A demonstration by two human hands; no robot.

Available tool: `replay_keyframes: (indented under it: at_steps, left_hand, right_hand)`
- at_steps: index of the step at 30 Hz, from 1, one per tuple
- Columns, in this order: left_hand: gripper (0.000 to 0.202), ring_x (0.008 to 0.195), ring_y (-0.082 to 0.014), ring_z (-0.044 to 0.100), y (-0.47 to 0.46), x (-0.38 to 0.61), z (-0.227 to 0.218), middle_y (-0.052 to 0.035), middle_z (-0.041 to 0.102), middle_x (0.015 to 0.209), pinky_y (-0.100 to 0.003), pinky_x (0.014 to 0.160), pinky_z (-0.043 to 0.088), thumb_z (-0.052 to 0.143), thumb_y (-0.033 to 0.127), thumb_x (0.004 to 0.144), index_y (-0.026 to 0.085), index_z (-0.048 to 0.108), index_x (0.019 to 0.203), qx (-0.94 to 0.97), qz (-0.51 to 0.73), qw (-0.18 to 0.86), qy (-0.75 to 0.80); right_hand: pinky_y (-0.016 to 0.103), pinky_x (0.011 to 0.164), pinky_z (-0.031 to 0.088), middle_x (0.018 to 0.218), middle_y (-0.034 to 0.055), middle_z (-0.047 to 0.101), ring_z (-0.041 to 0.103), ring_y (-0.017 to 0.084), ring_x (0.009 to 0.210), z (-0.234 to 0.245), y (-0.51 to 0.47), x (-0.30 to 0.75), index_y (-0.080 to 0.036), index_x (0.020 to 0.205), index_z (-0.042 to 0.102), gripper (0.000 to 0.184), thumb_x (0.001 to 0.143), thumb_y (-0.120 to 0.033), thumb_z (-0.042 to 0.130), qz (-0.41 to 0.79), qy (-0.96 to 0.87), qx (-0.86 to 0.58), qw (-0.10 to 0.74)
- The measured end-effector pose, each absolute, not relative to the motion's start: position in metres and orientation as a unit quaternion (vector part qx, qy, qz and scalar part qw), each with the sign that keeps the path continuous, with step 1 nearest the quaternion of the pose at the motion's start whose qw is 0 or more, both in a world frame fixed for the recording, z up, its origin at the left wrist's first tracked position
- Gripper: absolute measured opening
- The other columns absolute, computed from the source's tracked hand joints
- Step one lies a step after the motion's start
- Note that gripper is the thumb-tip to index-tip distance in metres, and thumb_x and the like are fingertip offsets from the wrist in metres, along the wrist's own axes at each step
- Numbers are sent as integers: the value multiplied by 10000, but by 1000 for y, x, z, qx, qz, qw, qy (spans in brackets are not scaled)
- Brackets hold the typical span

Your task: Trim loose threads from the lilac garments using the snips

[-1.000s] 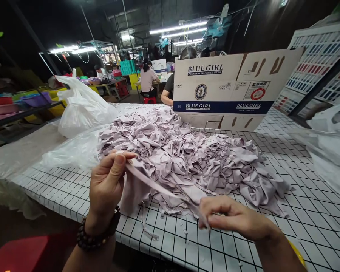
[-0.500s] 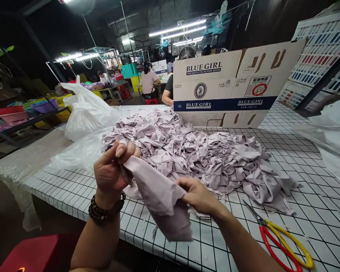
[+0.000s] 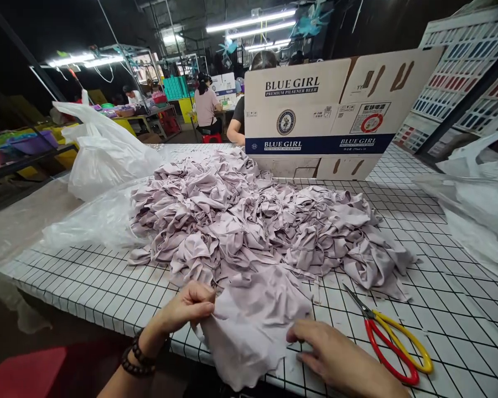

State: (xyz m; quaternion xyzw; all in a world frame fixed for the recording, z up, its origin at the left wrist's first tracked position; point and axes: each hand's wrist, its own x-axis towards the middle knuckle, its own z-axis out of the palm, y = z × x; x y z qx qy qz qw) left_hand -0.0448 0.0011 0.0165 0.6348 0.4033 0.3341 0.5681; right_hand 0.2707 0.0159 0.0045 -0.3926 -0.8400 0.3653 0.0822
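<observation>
A piece of pale mauve fabric (image 3: 253, 326) is spread over the table's near edge, its lower end hanging down. My left hand (image 3: 188, 304), with beaded bracelets at the wrist, pinches its upper left side. At the cloth's right edge is my right hand (image 3: 327, 348), thumb and forefinger apart, the fingertips touching or very close to the material. Just beyond lies a big heap of crumpled mauve fabric pieces (image 3: 232, 215). Scissors (image 3: 371, 316) with one red and one yellow handle rest to the right of my right hand.
A Blue Girl beer carton (image 3: 315, 116) stands behind the heap on the grid-patterned tabletop (image 3: 448, 309). White plastic bags (image 3: 103, 155) slump at the left, and another plastic bag (image 3: 481, 193) is at the right. Part of a person (image 3: 236, 124) shows behind the carton.
Both hands have come down with the fabric piece, which was held up and folded and is now spread out flatter. My right fingers have loosened from it. The view has shifted slightly.
</observation>
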Motion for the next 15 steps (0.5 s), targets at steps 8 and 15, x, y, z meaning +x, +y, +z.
replay_keyframes:
  at_steps: [8, 15]
  left_hand:
    - [608, 510, -101, 303, -13, -61, -18, 39, 292, 493, -262, 509, 212, 494, 611, 837, 179, 323, 443, 661, 293, 515, 461]
    - [610, 508, -103, 234, -7, -65, 3, 44, 234, 516, -291, 509, 172, 464, 614, 845, 196, 206, 485, 692, 302, 481, 445]
  right_hand:
    - [353, 852, 455, 974, 65, 667, 579, 202, 952, -17, 64, 241, -188, 955, 608, 310, 830, -33, 371, 311, -843, -390, 203]
    - [390, 843, 383, 928, 46, 674, 550, 227, 941, -6, 79, 218, -217, 947, 649, 280, 775, -65, 488, 218, -919, -328, 0]
